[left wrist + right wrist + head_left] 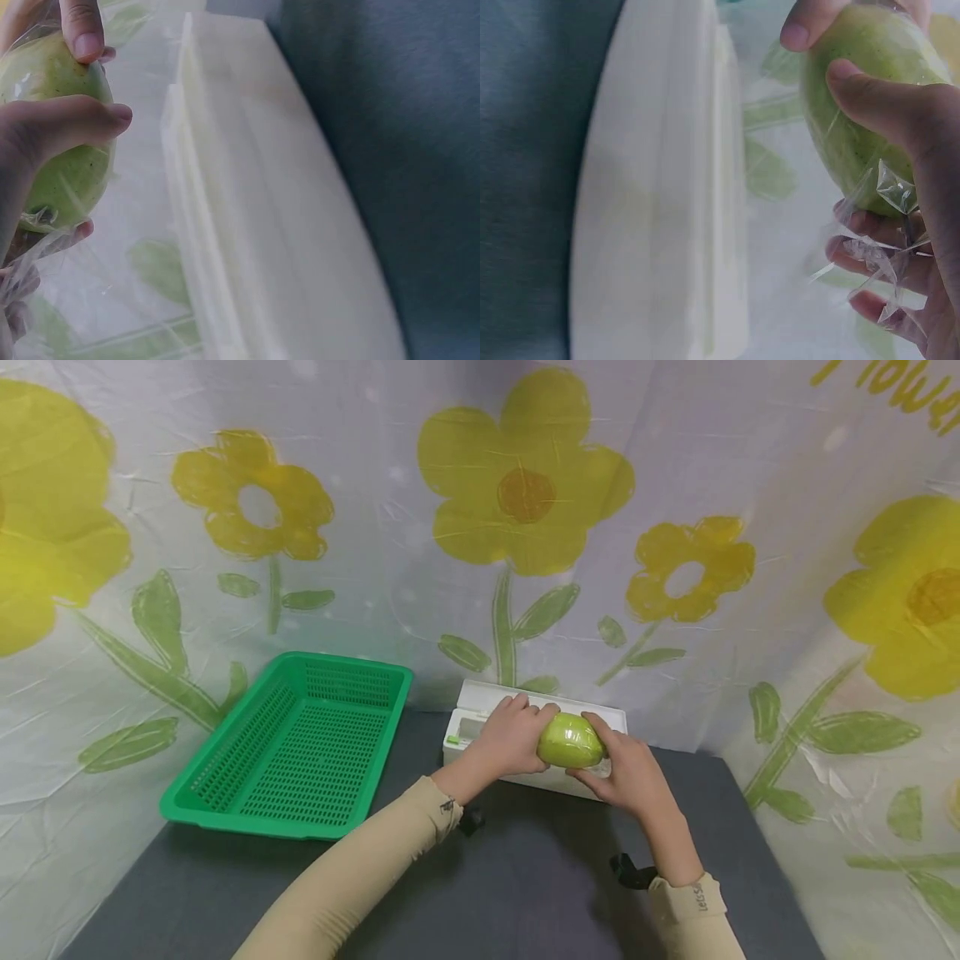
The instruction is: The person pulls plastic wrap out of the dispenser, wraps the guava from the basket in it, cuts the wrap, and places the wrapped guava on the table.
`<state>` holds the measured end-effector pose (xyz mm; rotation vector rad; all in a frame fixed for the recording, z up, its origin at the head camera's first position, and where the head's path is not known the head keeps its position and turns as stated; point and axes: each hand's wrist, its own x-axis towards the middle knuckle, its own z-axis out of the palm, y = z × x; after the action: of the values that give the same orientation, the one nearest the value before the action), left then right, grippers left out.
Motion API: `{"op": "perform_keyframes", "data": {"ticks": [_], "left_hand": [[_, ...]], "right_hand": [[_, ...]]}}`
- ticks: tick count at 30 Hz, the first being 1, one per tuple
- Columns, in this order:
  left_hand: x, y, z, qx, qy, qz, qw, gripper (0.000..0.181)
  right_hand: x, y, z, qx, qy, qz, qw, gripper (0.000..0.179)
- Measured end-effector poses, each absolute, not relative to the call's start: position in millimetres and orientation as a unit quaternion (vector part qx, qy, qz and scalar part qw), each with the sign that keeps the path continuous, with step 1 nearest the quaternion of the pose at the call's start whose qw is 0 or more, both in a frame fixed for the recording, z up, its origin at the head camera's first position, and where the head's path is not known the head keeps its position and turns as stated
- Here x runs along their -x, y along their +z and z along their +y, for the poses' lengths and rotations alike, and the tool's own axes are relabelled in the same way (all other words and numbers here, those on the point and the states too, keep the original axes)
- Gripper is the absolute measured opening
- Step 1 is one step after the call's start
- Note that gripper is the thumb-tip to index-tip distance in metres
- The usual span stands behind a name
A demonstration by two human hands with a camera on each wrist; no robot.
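Note:
Both hands hold a smooth, oval green fruit (570, 740) wrapped in clear cling film (889, 259), raised over a long white box. My left hand (513, 735) grips one end of the fruit, with its thumb laid across the skin in the left wrist view. At the other end, my right hand (626, 768) curls thumb and fingers around it. Loose, crumpled film hangs by the right fingers in the right wrist view. Behind the hands, the white box (555, 778) stands with its lid (600, 714) raised and a small green piece (453, 740) at its left end.
A green perforated plastic basket (367, 777) sits on the left of the dark table (525, 877). A flower-printed sheet (360, 602) hangs behind the table and along both sides. Black wrist mounts (632, 872) stick out beneath the forearms.

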<state>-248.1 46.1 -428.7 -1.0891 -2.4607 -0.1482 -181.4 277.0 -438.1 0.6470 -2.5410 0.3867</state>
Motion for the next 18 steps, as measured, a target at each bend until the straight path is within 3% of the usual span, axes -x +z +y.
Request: {"op": "perform_keyframes", "data": {"ticks": [18], "left_hand": [[273.4,-388.7,50.2,0.384,-0.071,-0.903,0.176,0.081]], "right_hand": [[210.1,-402.7,280.7,-0.23,0.146,-0.937,0.217,0.088]]}}
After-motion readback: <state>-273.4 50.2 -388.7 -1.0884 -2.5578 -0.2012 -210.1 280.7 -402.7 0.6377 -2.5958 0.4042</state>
